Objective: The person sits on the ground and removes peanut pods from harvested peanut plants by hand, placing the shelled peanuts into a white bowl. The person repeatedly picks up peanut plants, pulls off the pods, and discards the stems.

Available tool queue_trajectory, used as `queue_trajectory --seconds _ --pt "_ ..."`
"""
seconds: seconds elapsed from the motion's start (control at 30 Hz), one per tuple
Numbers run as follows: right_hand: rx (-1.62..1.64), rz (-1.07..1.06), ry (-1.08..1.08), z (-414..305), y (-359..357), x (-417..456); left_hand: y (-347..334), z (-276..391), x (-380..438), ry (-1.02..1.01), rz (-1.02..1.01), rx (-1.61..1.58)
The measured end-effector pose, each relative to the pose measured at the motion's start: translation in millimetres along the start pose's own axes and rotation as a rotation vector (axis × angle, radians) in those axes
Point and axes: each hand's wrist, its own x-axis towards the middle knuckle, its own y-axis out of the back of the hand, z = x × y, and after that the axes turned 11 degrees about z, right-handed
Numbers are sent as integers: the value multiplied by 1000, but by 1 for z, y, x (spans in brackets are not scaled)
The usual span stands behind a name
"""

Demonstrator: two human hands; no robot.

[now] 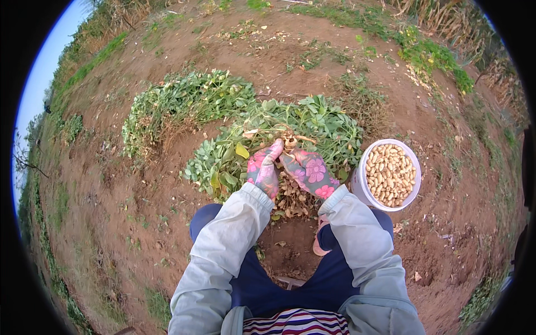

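Observation:
My left hand point(264, 169) and my right hand point(310, 171), in grey gloves with pink flowers, meet in front of me. Between their fingertips both grip the root end of a peanut plant point(289, 140), where pale pods and a stubby root stick up. Fingers partly hide the pods. Under and beyond the hands spreads a heap of leafy green peanut plants point(326, 117). A mass of brown pods and roots point(293, 197) shows below the gloves, between my feet. To the right, a white plastic bucket point(361, 188) holds many loose peanut pods point(389, 176).
A second heap of peanut plants point(188, 98) lies farther off to the left. Dry weeds point(362, 102) stand behind the near heap. My knees flank the work, and a pink shoe point(320, 243) shows at right. Bare brown soil point(138, 217) surrounds everything.

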Motion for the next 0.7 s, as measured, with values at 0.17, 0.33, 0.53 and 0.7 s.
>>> queue_trajectory --seconds 0.17,0.33,0.53,0.7 --pt "476 -117 -75 42 3 2 -11 7 -14 31 122 175" --pt "446 -371 -53 24 15 3 -8 7 -17 -8 139 215" --pt "366 -332 -30 9 1 -18 1 15 -5 138 35 -49" --pt "762 -100 -461 -8 3 -11 3 10 2 173 -111 -281"
